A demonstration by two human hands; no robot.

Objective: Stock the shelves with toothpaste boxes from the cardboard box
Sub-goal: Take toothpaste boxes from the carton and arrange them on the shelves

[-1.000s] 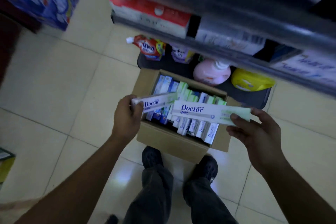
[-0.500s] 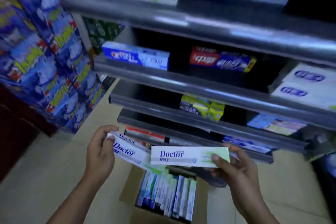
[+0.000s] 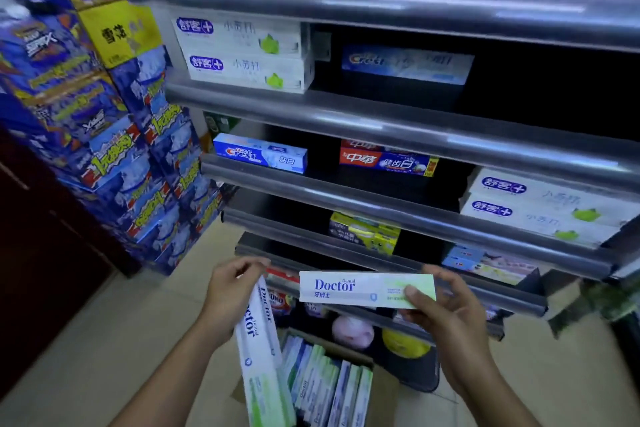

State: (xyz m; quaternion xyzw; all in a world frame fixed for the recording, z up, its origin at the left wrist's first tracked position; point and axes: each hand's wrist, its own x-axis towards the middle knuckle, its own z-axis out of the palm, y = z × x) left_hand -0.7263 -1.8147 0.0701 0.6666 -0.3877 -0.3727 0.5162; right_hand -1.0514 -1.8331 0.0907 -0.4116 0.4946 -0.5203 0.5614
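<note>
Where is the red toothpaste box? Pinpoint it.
Head view, centre: the red toothpaste box lies on a shelf, right of the blue box, above the yellow pack.

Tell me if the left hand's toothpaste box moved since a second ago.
Yes. In the left hand, the toothpaste box swung from level across the cardboard box to hanging along its left side.

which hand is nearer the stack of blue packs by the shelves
Left. The left hand is below and right of the blue packs; the right hand is farther right.

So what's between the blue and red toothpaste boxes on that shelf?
Nothing visible: head view shows bare, dark shelf between the blue box and the red box.
</note>
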